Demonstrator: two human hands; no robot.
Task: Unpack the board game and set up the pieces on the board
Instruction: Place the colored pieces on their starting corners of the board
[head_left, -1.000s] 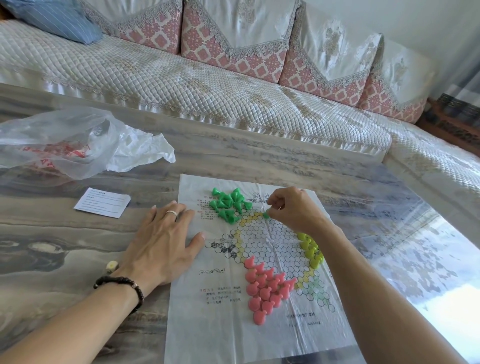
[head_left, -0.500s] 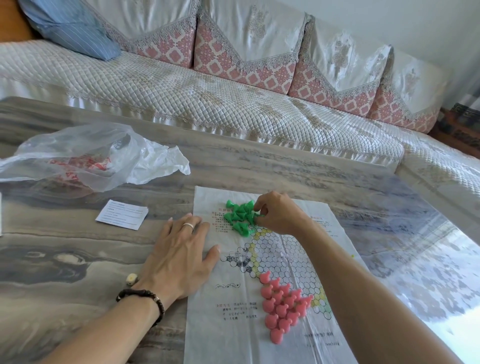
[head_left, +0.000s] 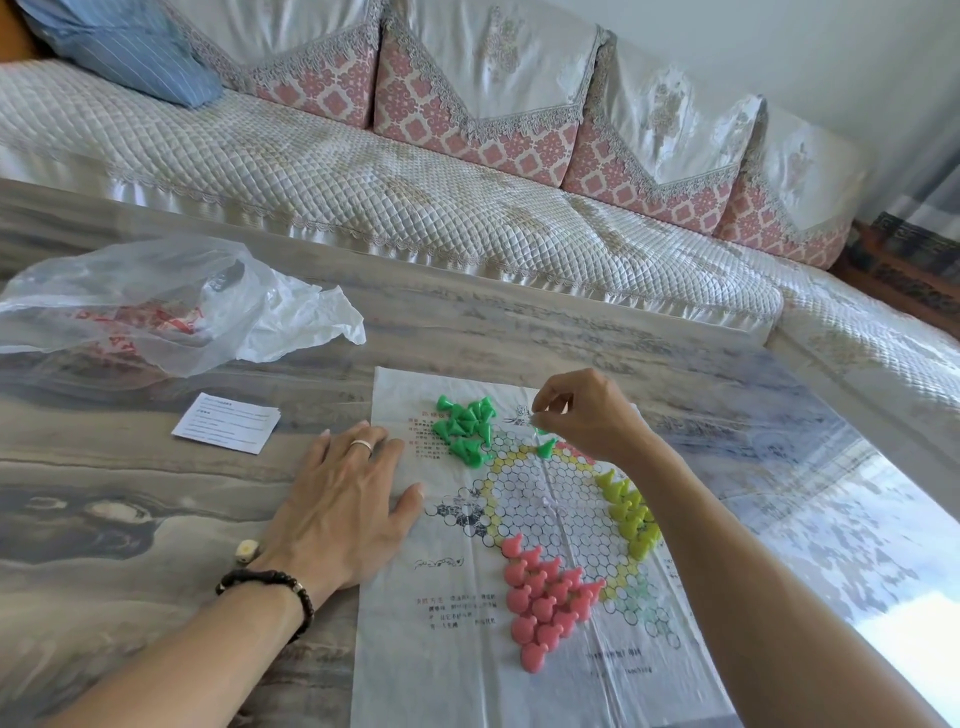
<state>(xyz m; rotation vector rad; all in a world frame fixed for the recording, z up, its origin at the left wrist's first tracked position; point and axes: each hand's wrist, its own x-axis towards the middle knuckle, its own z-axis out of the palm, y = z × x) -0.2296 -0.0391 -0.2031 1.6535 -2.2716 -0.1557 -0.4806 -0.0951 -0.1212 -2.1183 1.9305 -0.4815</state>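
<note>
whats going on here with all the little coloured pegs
A person is setting up a checkers-style game on a thin printed board sheet. The left hand lies flat, pinning the sheet's edge. The right hand hovers over a single green piece on the board. The green pile lies jumbled; the pink pieces and yellow pieces are grouped.

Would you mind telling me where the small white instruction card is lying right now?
In the head view, the instruction card lies flat on the table, left of the game sheet, between the plastic bag and the left hand.
</note>
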